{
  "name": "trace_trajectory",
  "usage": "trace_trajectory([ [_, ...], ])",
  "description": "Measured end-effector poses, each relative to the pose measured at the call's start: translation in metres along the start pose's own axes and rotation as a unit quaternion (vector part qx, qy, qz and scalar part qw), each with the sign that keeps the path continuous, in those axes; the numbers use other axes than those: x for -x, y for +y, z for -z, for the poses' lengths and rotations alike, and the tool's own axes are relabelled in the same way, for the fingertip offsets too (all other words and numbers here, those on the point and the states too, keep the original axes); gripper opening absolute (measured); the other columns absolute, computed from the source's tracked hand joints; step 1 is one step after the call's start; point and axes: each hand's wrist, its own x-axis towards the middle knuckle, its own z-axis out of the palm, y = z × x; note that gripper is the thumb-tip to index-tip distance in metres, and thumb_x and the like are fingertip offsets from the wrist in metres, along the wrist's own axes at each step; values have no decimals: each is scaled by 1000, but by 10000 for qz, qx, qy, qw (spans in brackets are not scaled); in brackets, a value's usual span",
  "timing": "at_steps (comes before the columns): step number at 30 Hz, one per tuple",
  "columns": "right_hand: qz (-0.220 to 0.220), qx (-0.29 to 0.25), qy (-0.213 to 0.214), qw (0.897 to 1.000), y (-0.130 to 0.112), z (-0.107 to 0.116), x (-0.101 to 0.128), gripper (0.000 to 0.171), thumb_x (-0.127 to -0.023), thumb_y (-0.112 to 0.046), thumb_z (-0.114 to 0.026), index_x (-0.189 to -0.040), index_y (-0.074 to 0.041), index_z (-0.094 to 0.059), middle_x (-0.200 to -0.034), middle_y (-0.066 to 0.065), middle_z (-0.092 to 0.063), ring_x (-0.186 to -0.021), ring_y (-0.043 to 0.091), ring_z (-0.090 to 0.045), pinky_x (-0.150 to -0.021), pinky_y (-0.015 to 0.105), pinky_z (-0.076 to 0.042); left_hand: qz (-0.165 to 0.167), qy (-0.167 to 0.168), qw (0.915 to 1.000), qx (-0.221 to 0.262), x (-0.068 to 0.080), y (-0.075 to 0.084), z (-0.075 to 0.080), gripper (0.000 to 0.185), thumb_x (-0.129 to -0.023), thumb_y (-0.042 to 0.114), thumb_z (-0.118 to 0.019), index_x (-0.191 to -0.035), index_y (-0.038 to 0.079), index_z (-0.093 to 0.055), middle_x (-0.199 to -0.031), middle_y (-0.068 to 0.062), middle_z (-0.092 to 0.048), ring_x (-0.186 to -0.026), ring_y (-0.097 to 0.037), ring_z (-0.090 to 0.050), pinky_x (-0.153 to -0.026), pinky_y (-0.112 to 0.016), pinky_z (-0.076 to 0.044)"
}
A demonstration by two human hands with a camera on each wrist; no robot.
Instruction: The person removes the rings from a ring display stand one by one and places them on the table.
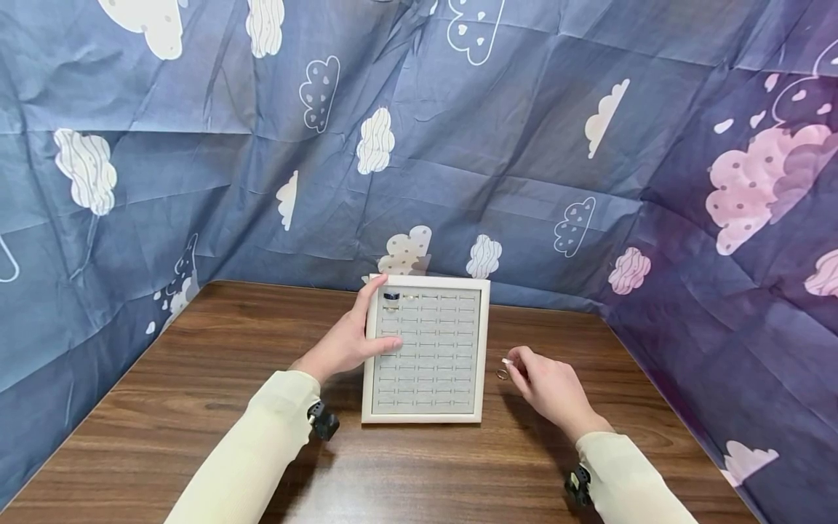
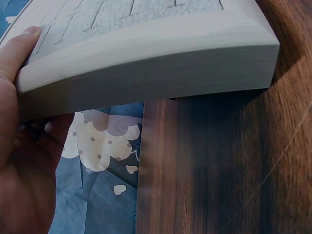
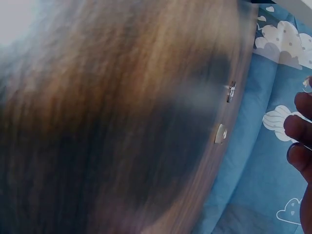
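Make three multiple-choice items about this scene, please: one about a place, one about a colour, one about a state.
1. Where does the white-framed grey velvet ring tray lie?
A. on the brown wooden table
B. on a chair
C. on the floor

2. What colour are the sleeves?
A. red
B. pale cream
C. black

3. What does the left hand do?
A. hangs idle
B. holds a cup
C. grips the tray's left edge

Answers: 1 A, the tray rests on the wood. 2 B, both sleeves are cream. 3 C, the thumb lies on the grey velvet, with the fingers along the frame's left side; the right hand pinches a small gold-coloured ring.
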Motion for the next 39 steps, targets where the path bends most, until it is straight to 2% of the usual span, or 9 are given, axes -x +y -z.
trace_trajectory([
  [7,43,62,-205,9998,3,-2,6,14,-95,-17,-80,-101,-15,-68,-75,-8,-67,-60,6,-57,-55,34,-48,-38,12,10000,15,0,-1,0,113,-92,16,-88,-170,33,-8,-125,-11,-77,-106,-24,-77,-107,-52,-54],
  [18,65,79,-991,9950,8,-10,13,15,-96,-20,-80,-98,-20,-65,-72,-16,-58,-59,2,-51,-54,29,-43,41,-18,10000,41,0,-1,-1,112,-92,17,-88,-170,34,-9,-125,-11,-77,-107,-25,-77,-107,-51,-54],
  [25,171,83,-1183,9928,9,-10,13,15,-96,-19,-81,-99,-20,-66,-74,-16,-60,-62,2,-54,-56,30,-46,37,-13,10000,49,0,-1,0,112,-92,16,-88,-170,34,-9,-125,-11,-77,-106,-25,-77,-107,-52,-55],
  [33,206,46,-1620,9866,7,-9,12,16,-96,-18,-81,-94,-21,-65,-71,-16,-58,-61,0,-50,-56,29,-44,57,-35,10000,42,0,0,-1,112,-92,16,-87,-170,33,-9,-125,-12,-77,-107,-25,-77,-107,-51,-55],
  [39,231,20,-1718,9849,9,-12,14,16,-96,-17,-81,-94,-21,-66,-72,-15,-60,-61,0,-51,-55,30,-45,47,1,10000,-18,0,-1,-1,112,-92,17,-88,-170,33,-9,-125,-12,-78,-105,-25,-77,-105,-51,-55],
])
